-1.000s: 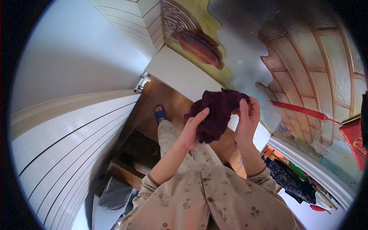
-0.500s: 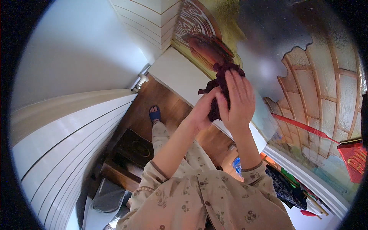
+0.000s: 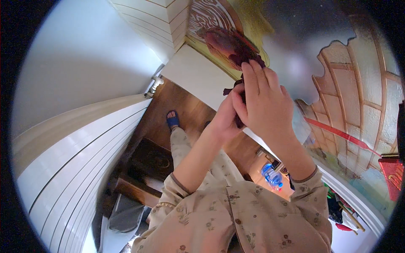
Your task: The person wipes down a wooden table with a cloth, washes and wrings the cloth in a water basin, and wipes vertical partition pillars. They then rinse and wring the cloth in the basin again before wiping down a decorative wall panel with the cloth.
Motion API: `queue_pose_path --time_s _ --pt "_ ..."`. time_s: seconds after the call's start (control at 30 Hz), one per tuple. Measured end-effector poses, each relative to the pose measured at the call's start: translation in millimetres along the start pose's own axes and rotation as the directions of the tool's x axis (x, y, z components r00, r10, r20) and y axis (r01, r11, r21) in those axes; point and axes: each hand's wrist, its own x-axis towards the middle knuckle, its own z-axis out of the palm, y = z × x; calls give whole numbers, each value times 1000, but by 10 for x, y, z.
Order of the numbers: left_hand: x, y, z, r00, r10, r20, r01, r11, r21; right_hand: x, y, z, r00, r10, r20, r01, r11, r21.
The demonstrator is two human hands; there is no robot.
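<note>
A crumpled dark maroon cloth is bunched up in front of a painted glass panel. My right hand lies over it with bent fingers, back of the hand toward me. From below and to the left, my left hand grips the lower part, its thumb near the right thumb. Most of the cloth is hidden behind my fingers; a ragged edge sticks out on the left. I cannot tell whether the cloth touches the glass.
A white ledge runs below the panel. Blue sandals stand on the wooden floor. A white slatted panel rises at left, beside a dark box-like piece. A blue plastic bottle and a red hanging ornament are at right.
My right hand has shifted right and covers more of the cloth, its fingers more bent. The cloth's top edge has moved up. The view has shifted slightly, showing more of the blue bottle.
</note>
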Motion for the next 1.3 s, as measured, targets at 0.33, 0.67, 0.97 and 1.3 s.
queue_pose_path --time_s 0.33,0.67,0.97,1.3 --pt "116 -234 -157 976 -124 -177 162 962 220 -424 200 244 993 112 33 -116 979 167" --pt "-499 -389 -372 697 656 -290 -230 587 776 -817 282 388 893 287 345 -441 419 794" --pt "-35 632 29 222 785 579 -191 -547 815 -913 138 427 944 2 330 -253 646 720" --pt "-7 750 47 450 893 -26 -601 324 730 -957 196 445 965 -86 249 -135 652 746"
